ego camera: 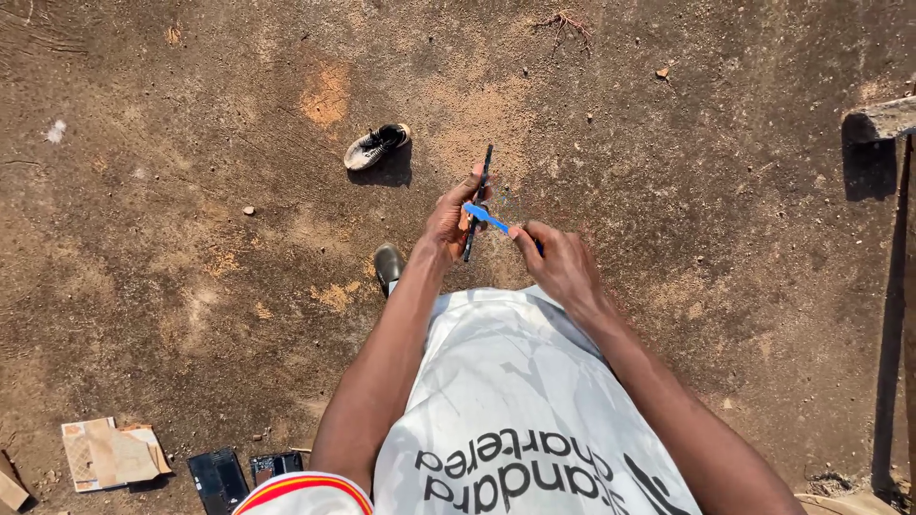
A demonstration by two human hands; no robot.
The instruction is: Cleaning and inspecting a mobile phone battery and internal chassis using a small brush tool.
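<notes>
Glossy black phone (479, 200); blue plastic tool (485, 217); rough dirt ground (191, 238).

shoe (376, 146), cardboard (113, 453), 2 dark phones (218, 480) on dirt.

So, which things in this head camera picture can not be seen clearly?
- Thin dark object in the left hand: seen edge-on, its face hidden.
- Blue tool: its rear end is covered by the right hand.
- Dark shoe: partly behind the left forearm.
- Flat dark items on the ground: cut by the bottom edge, too small.
</notes>
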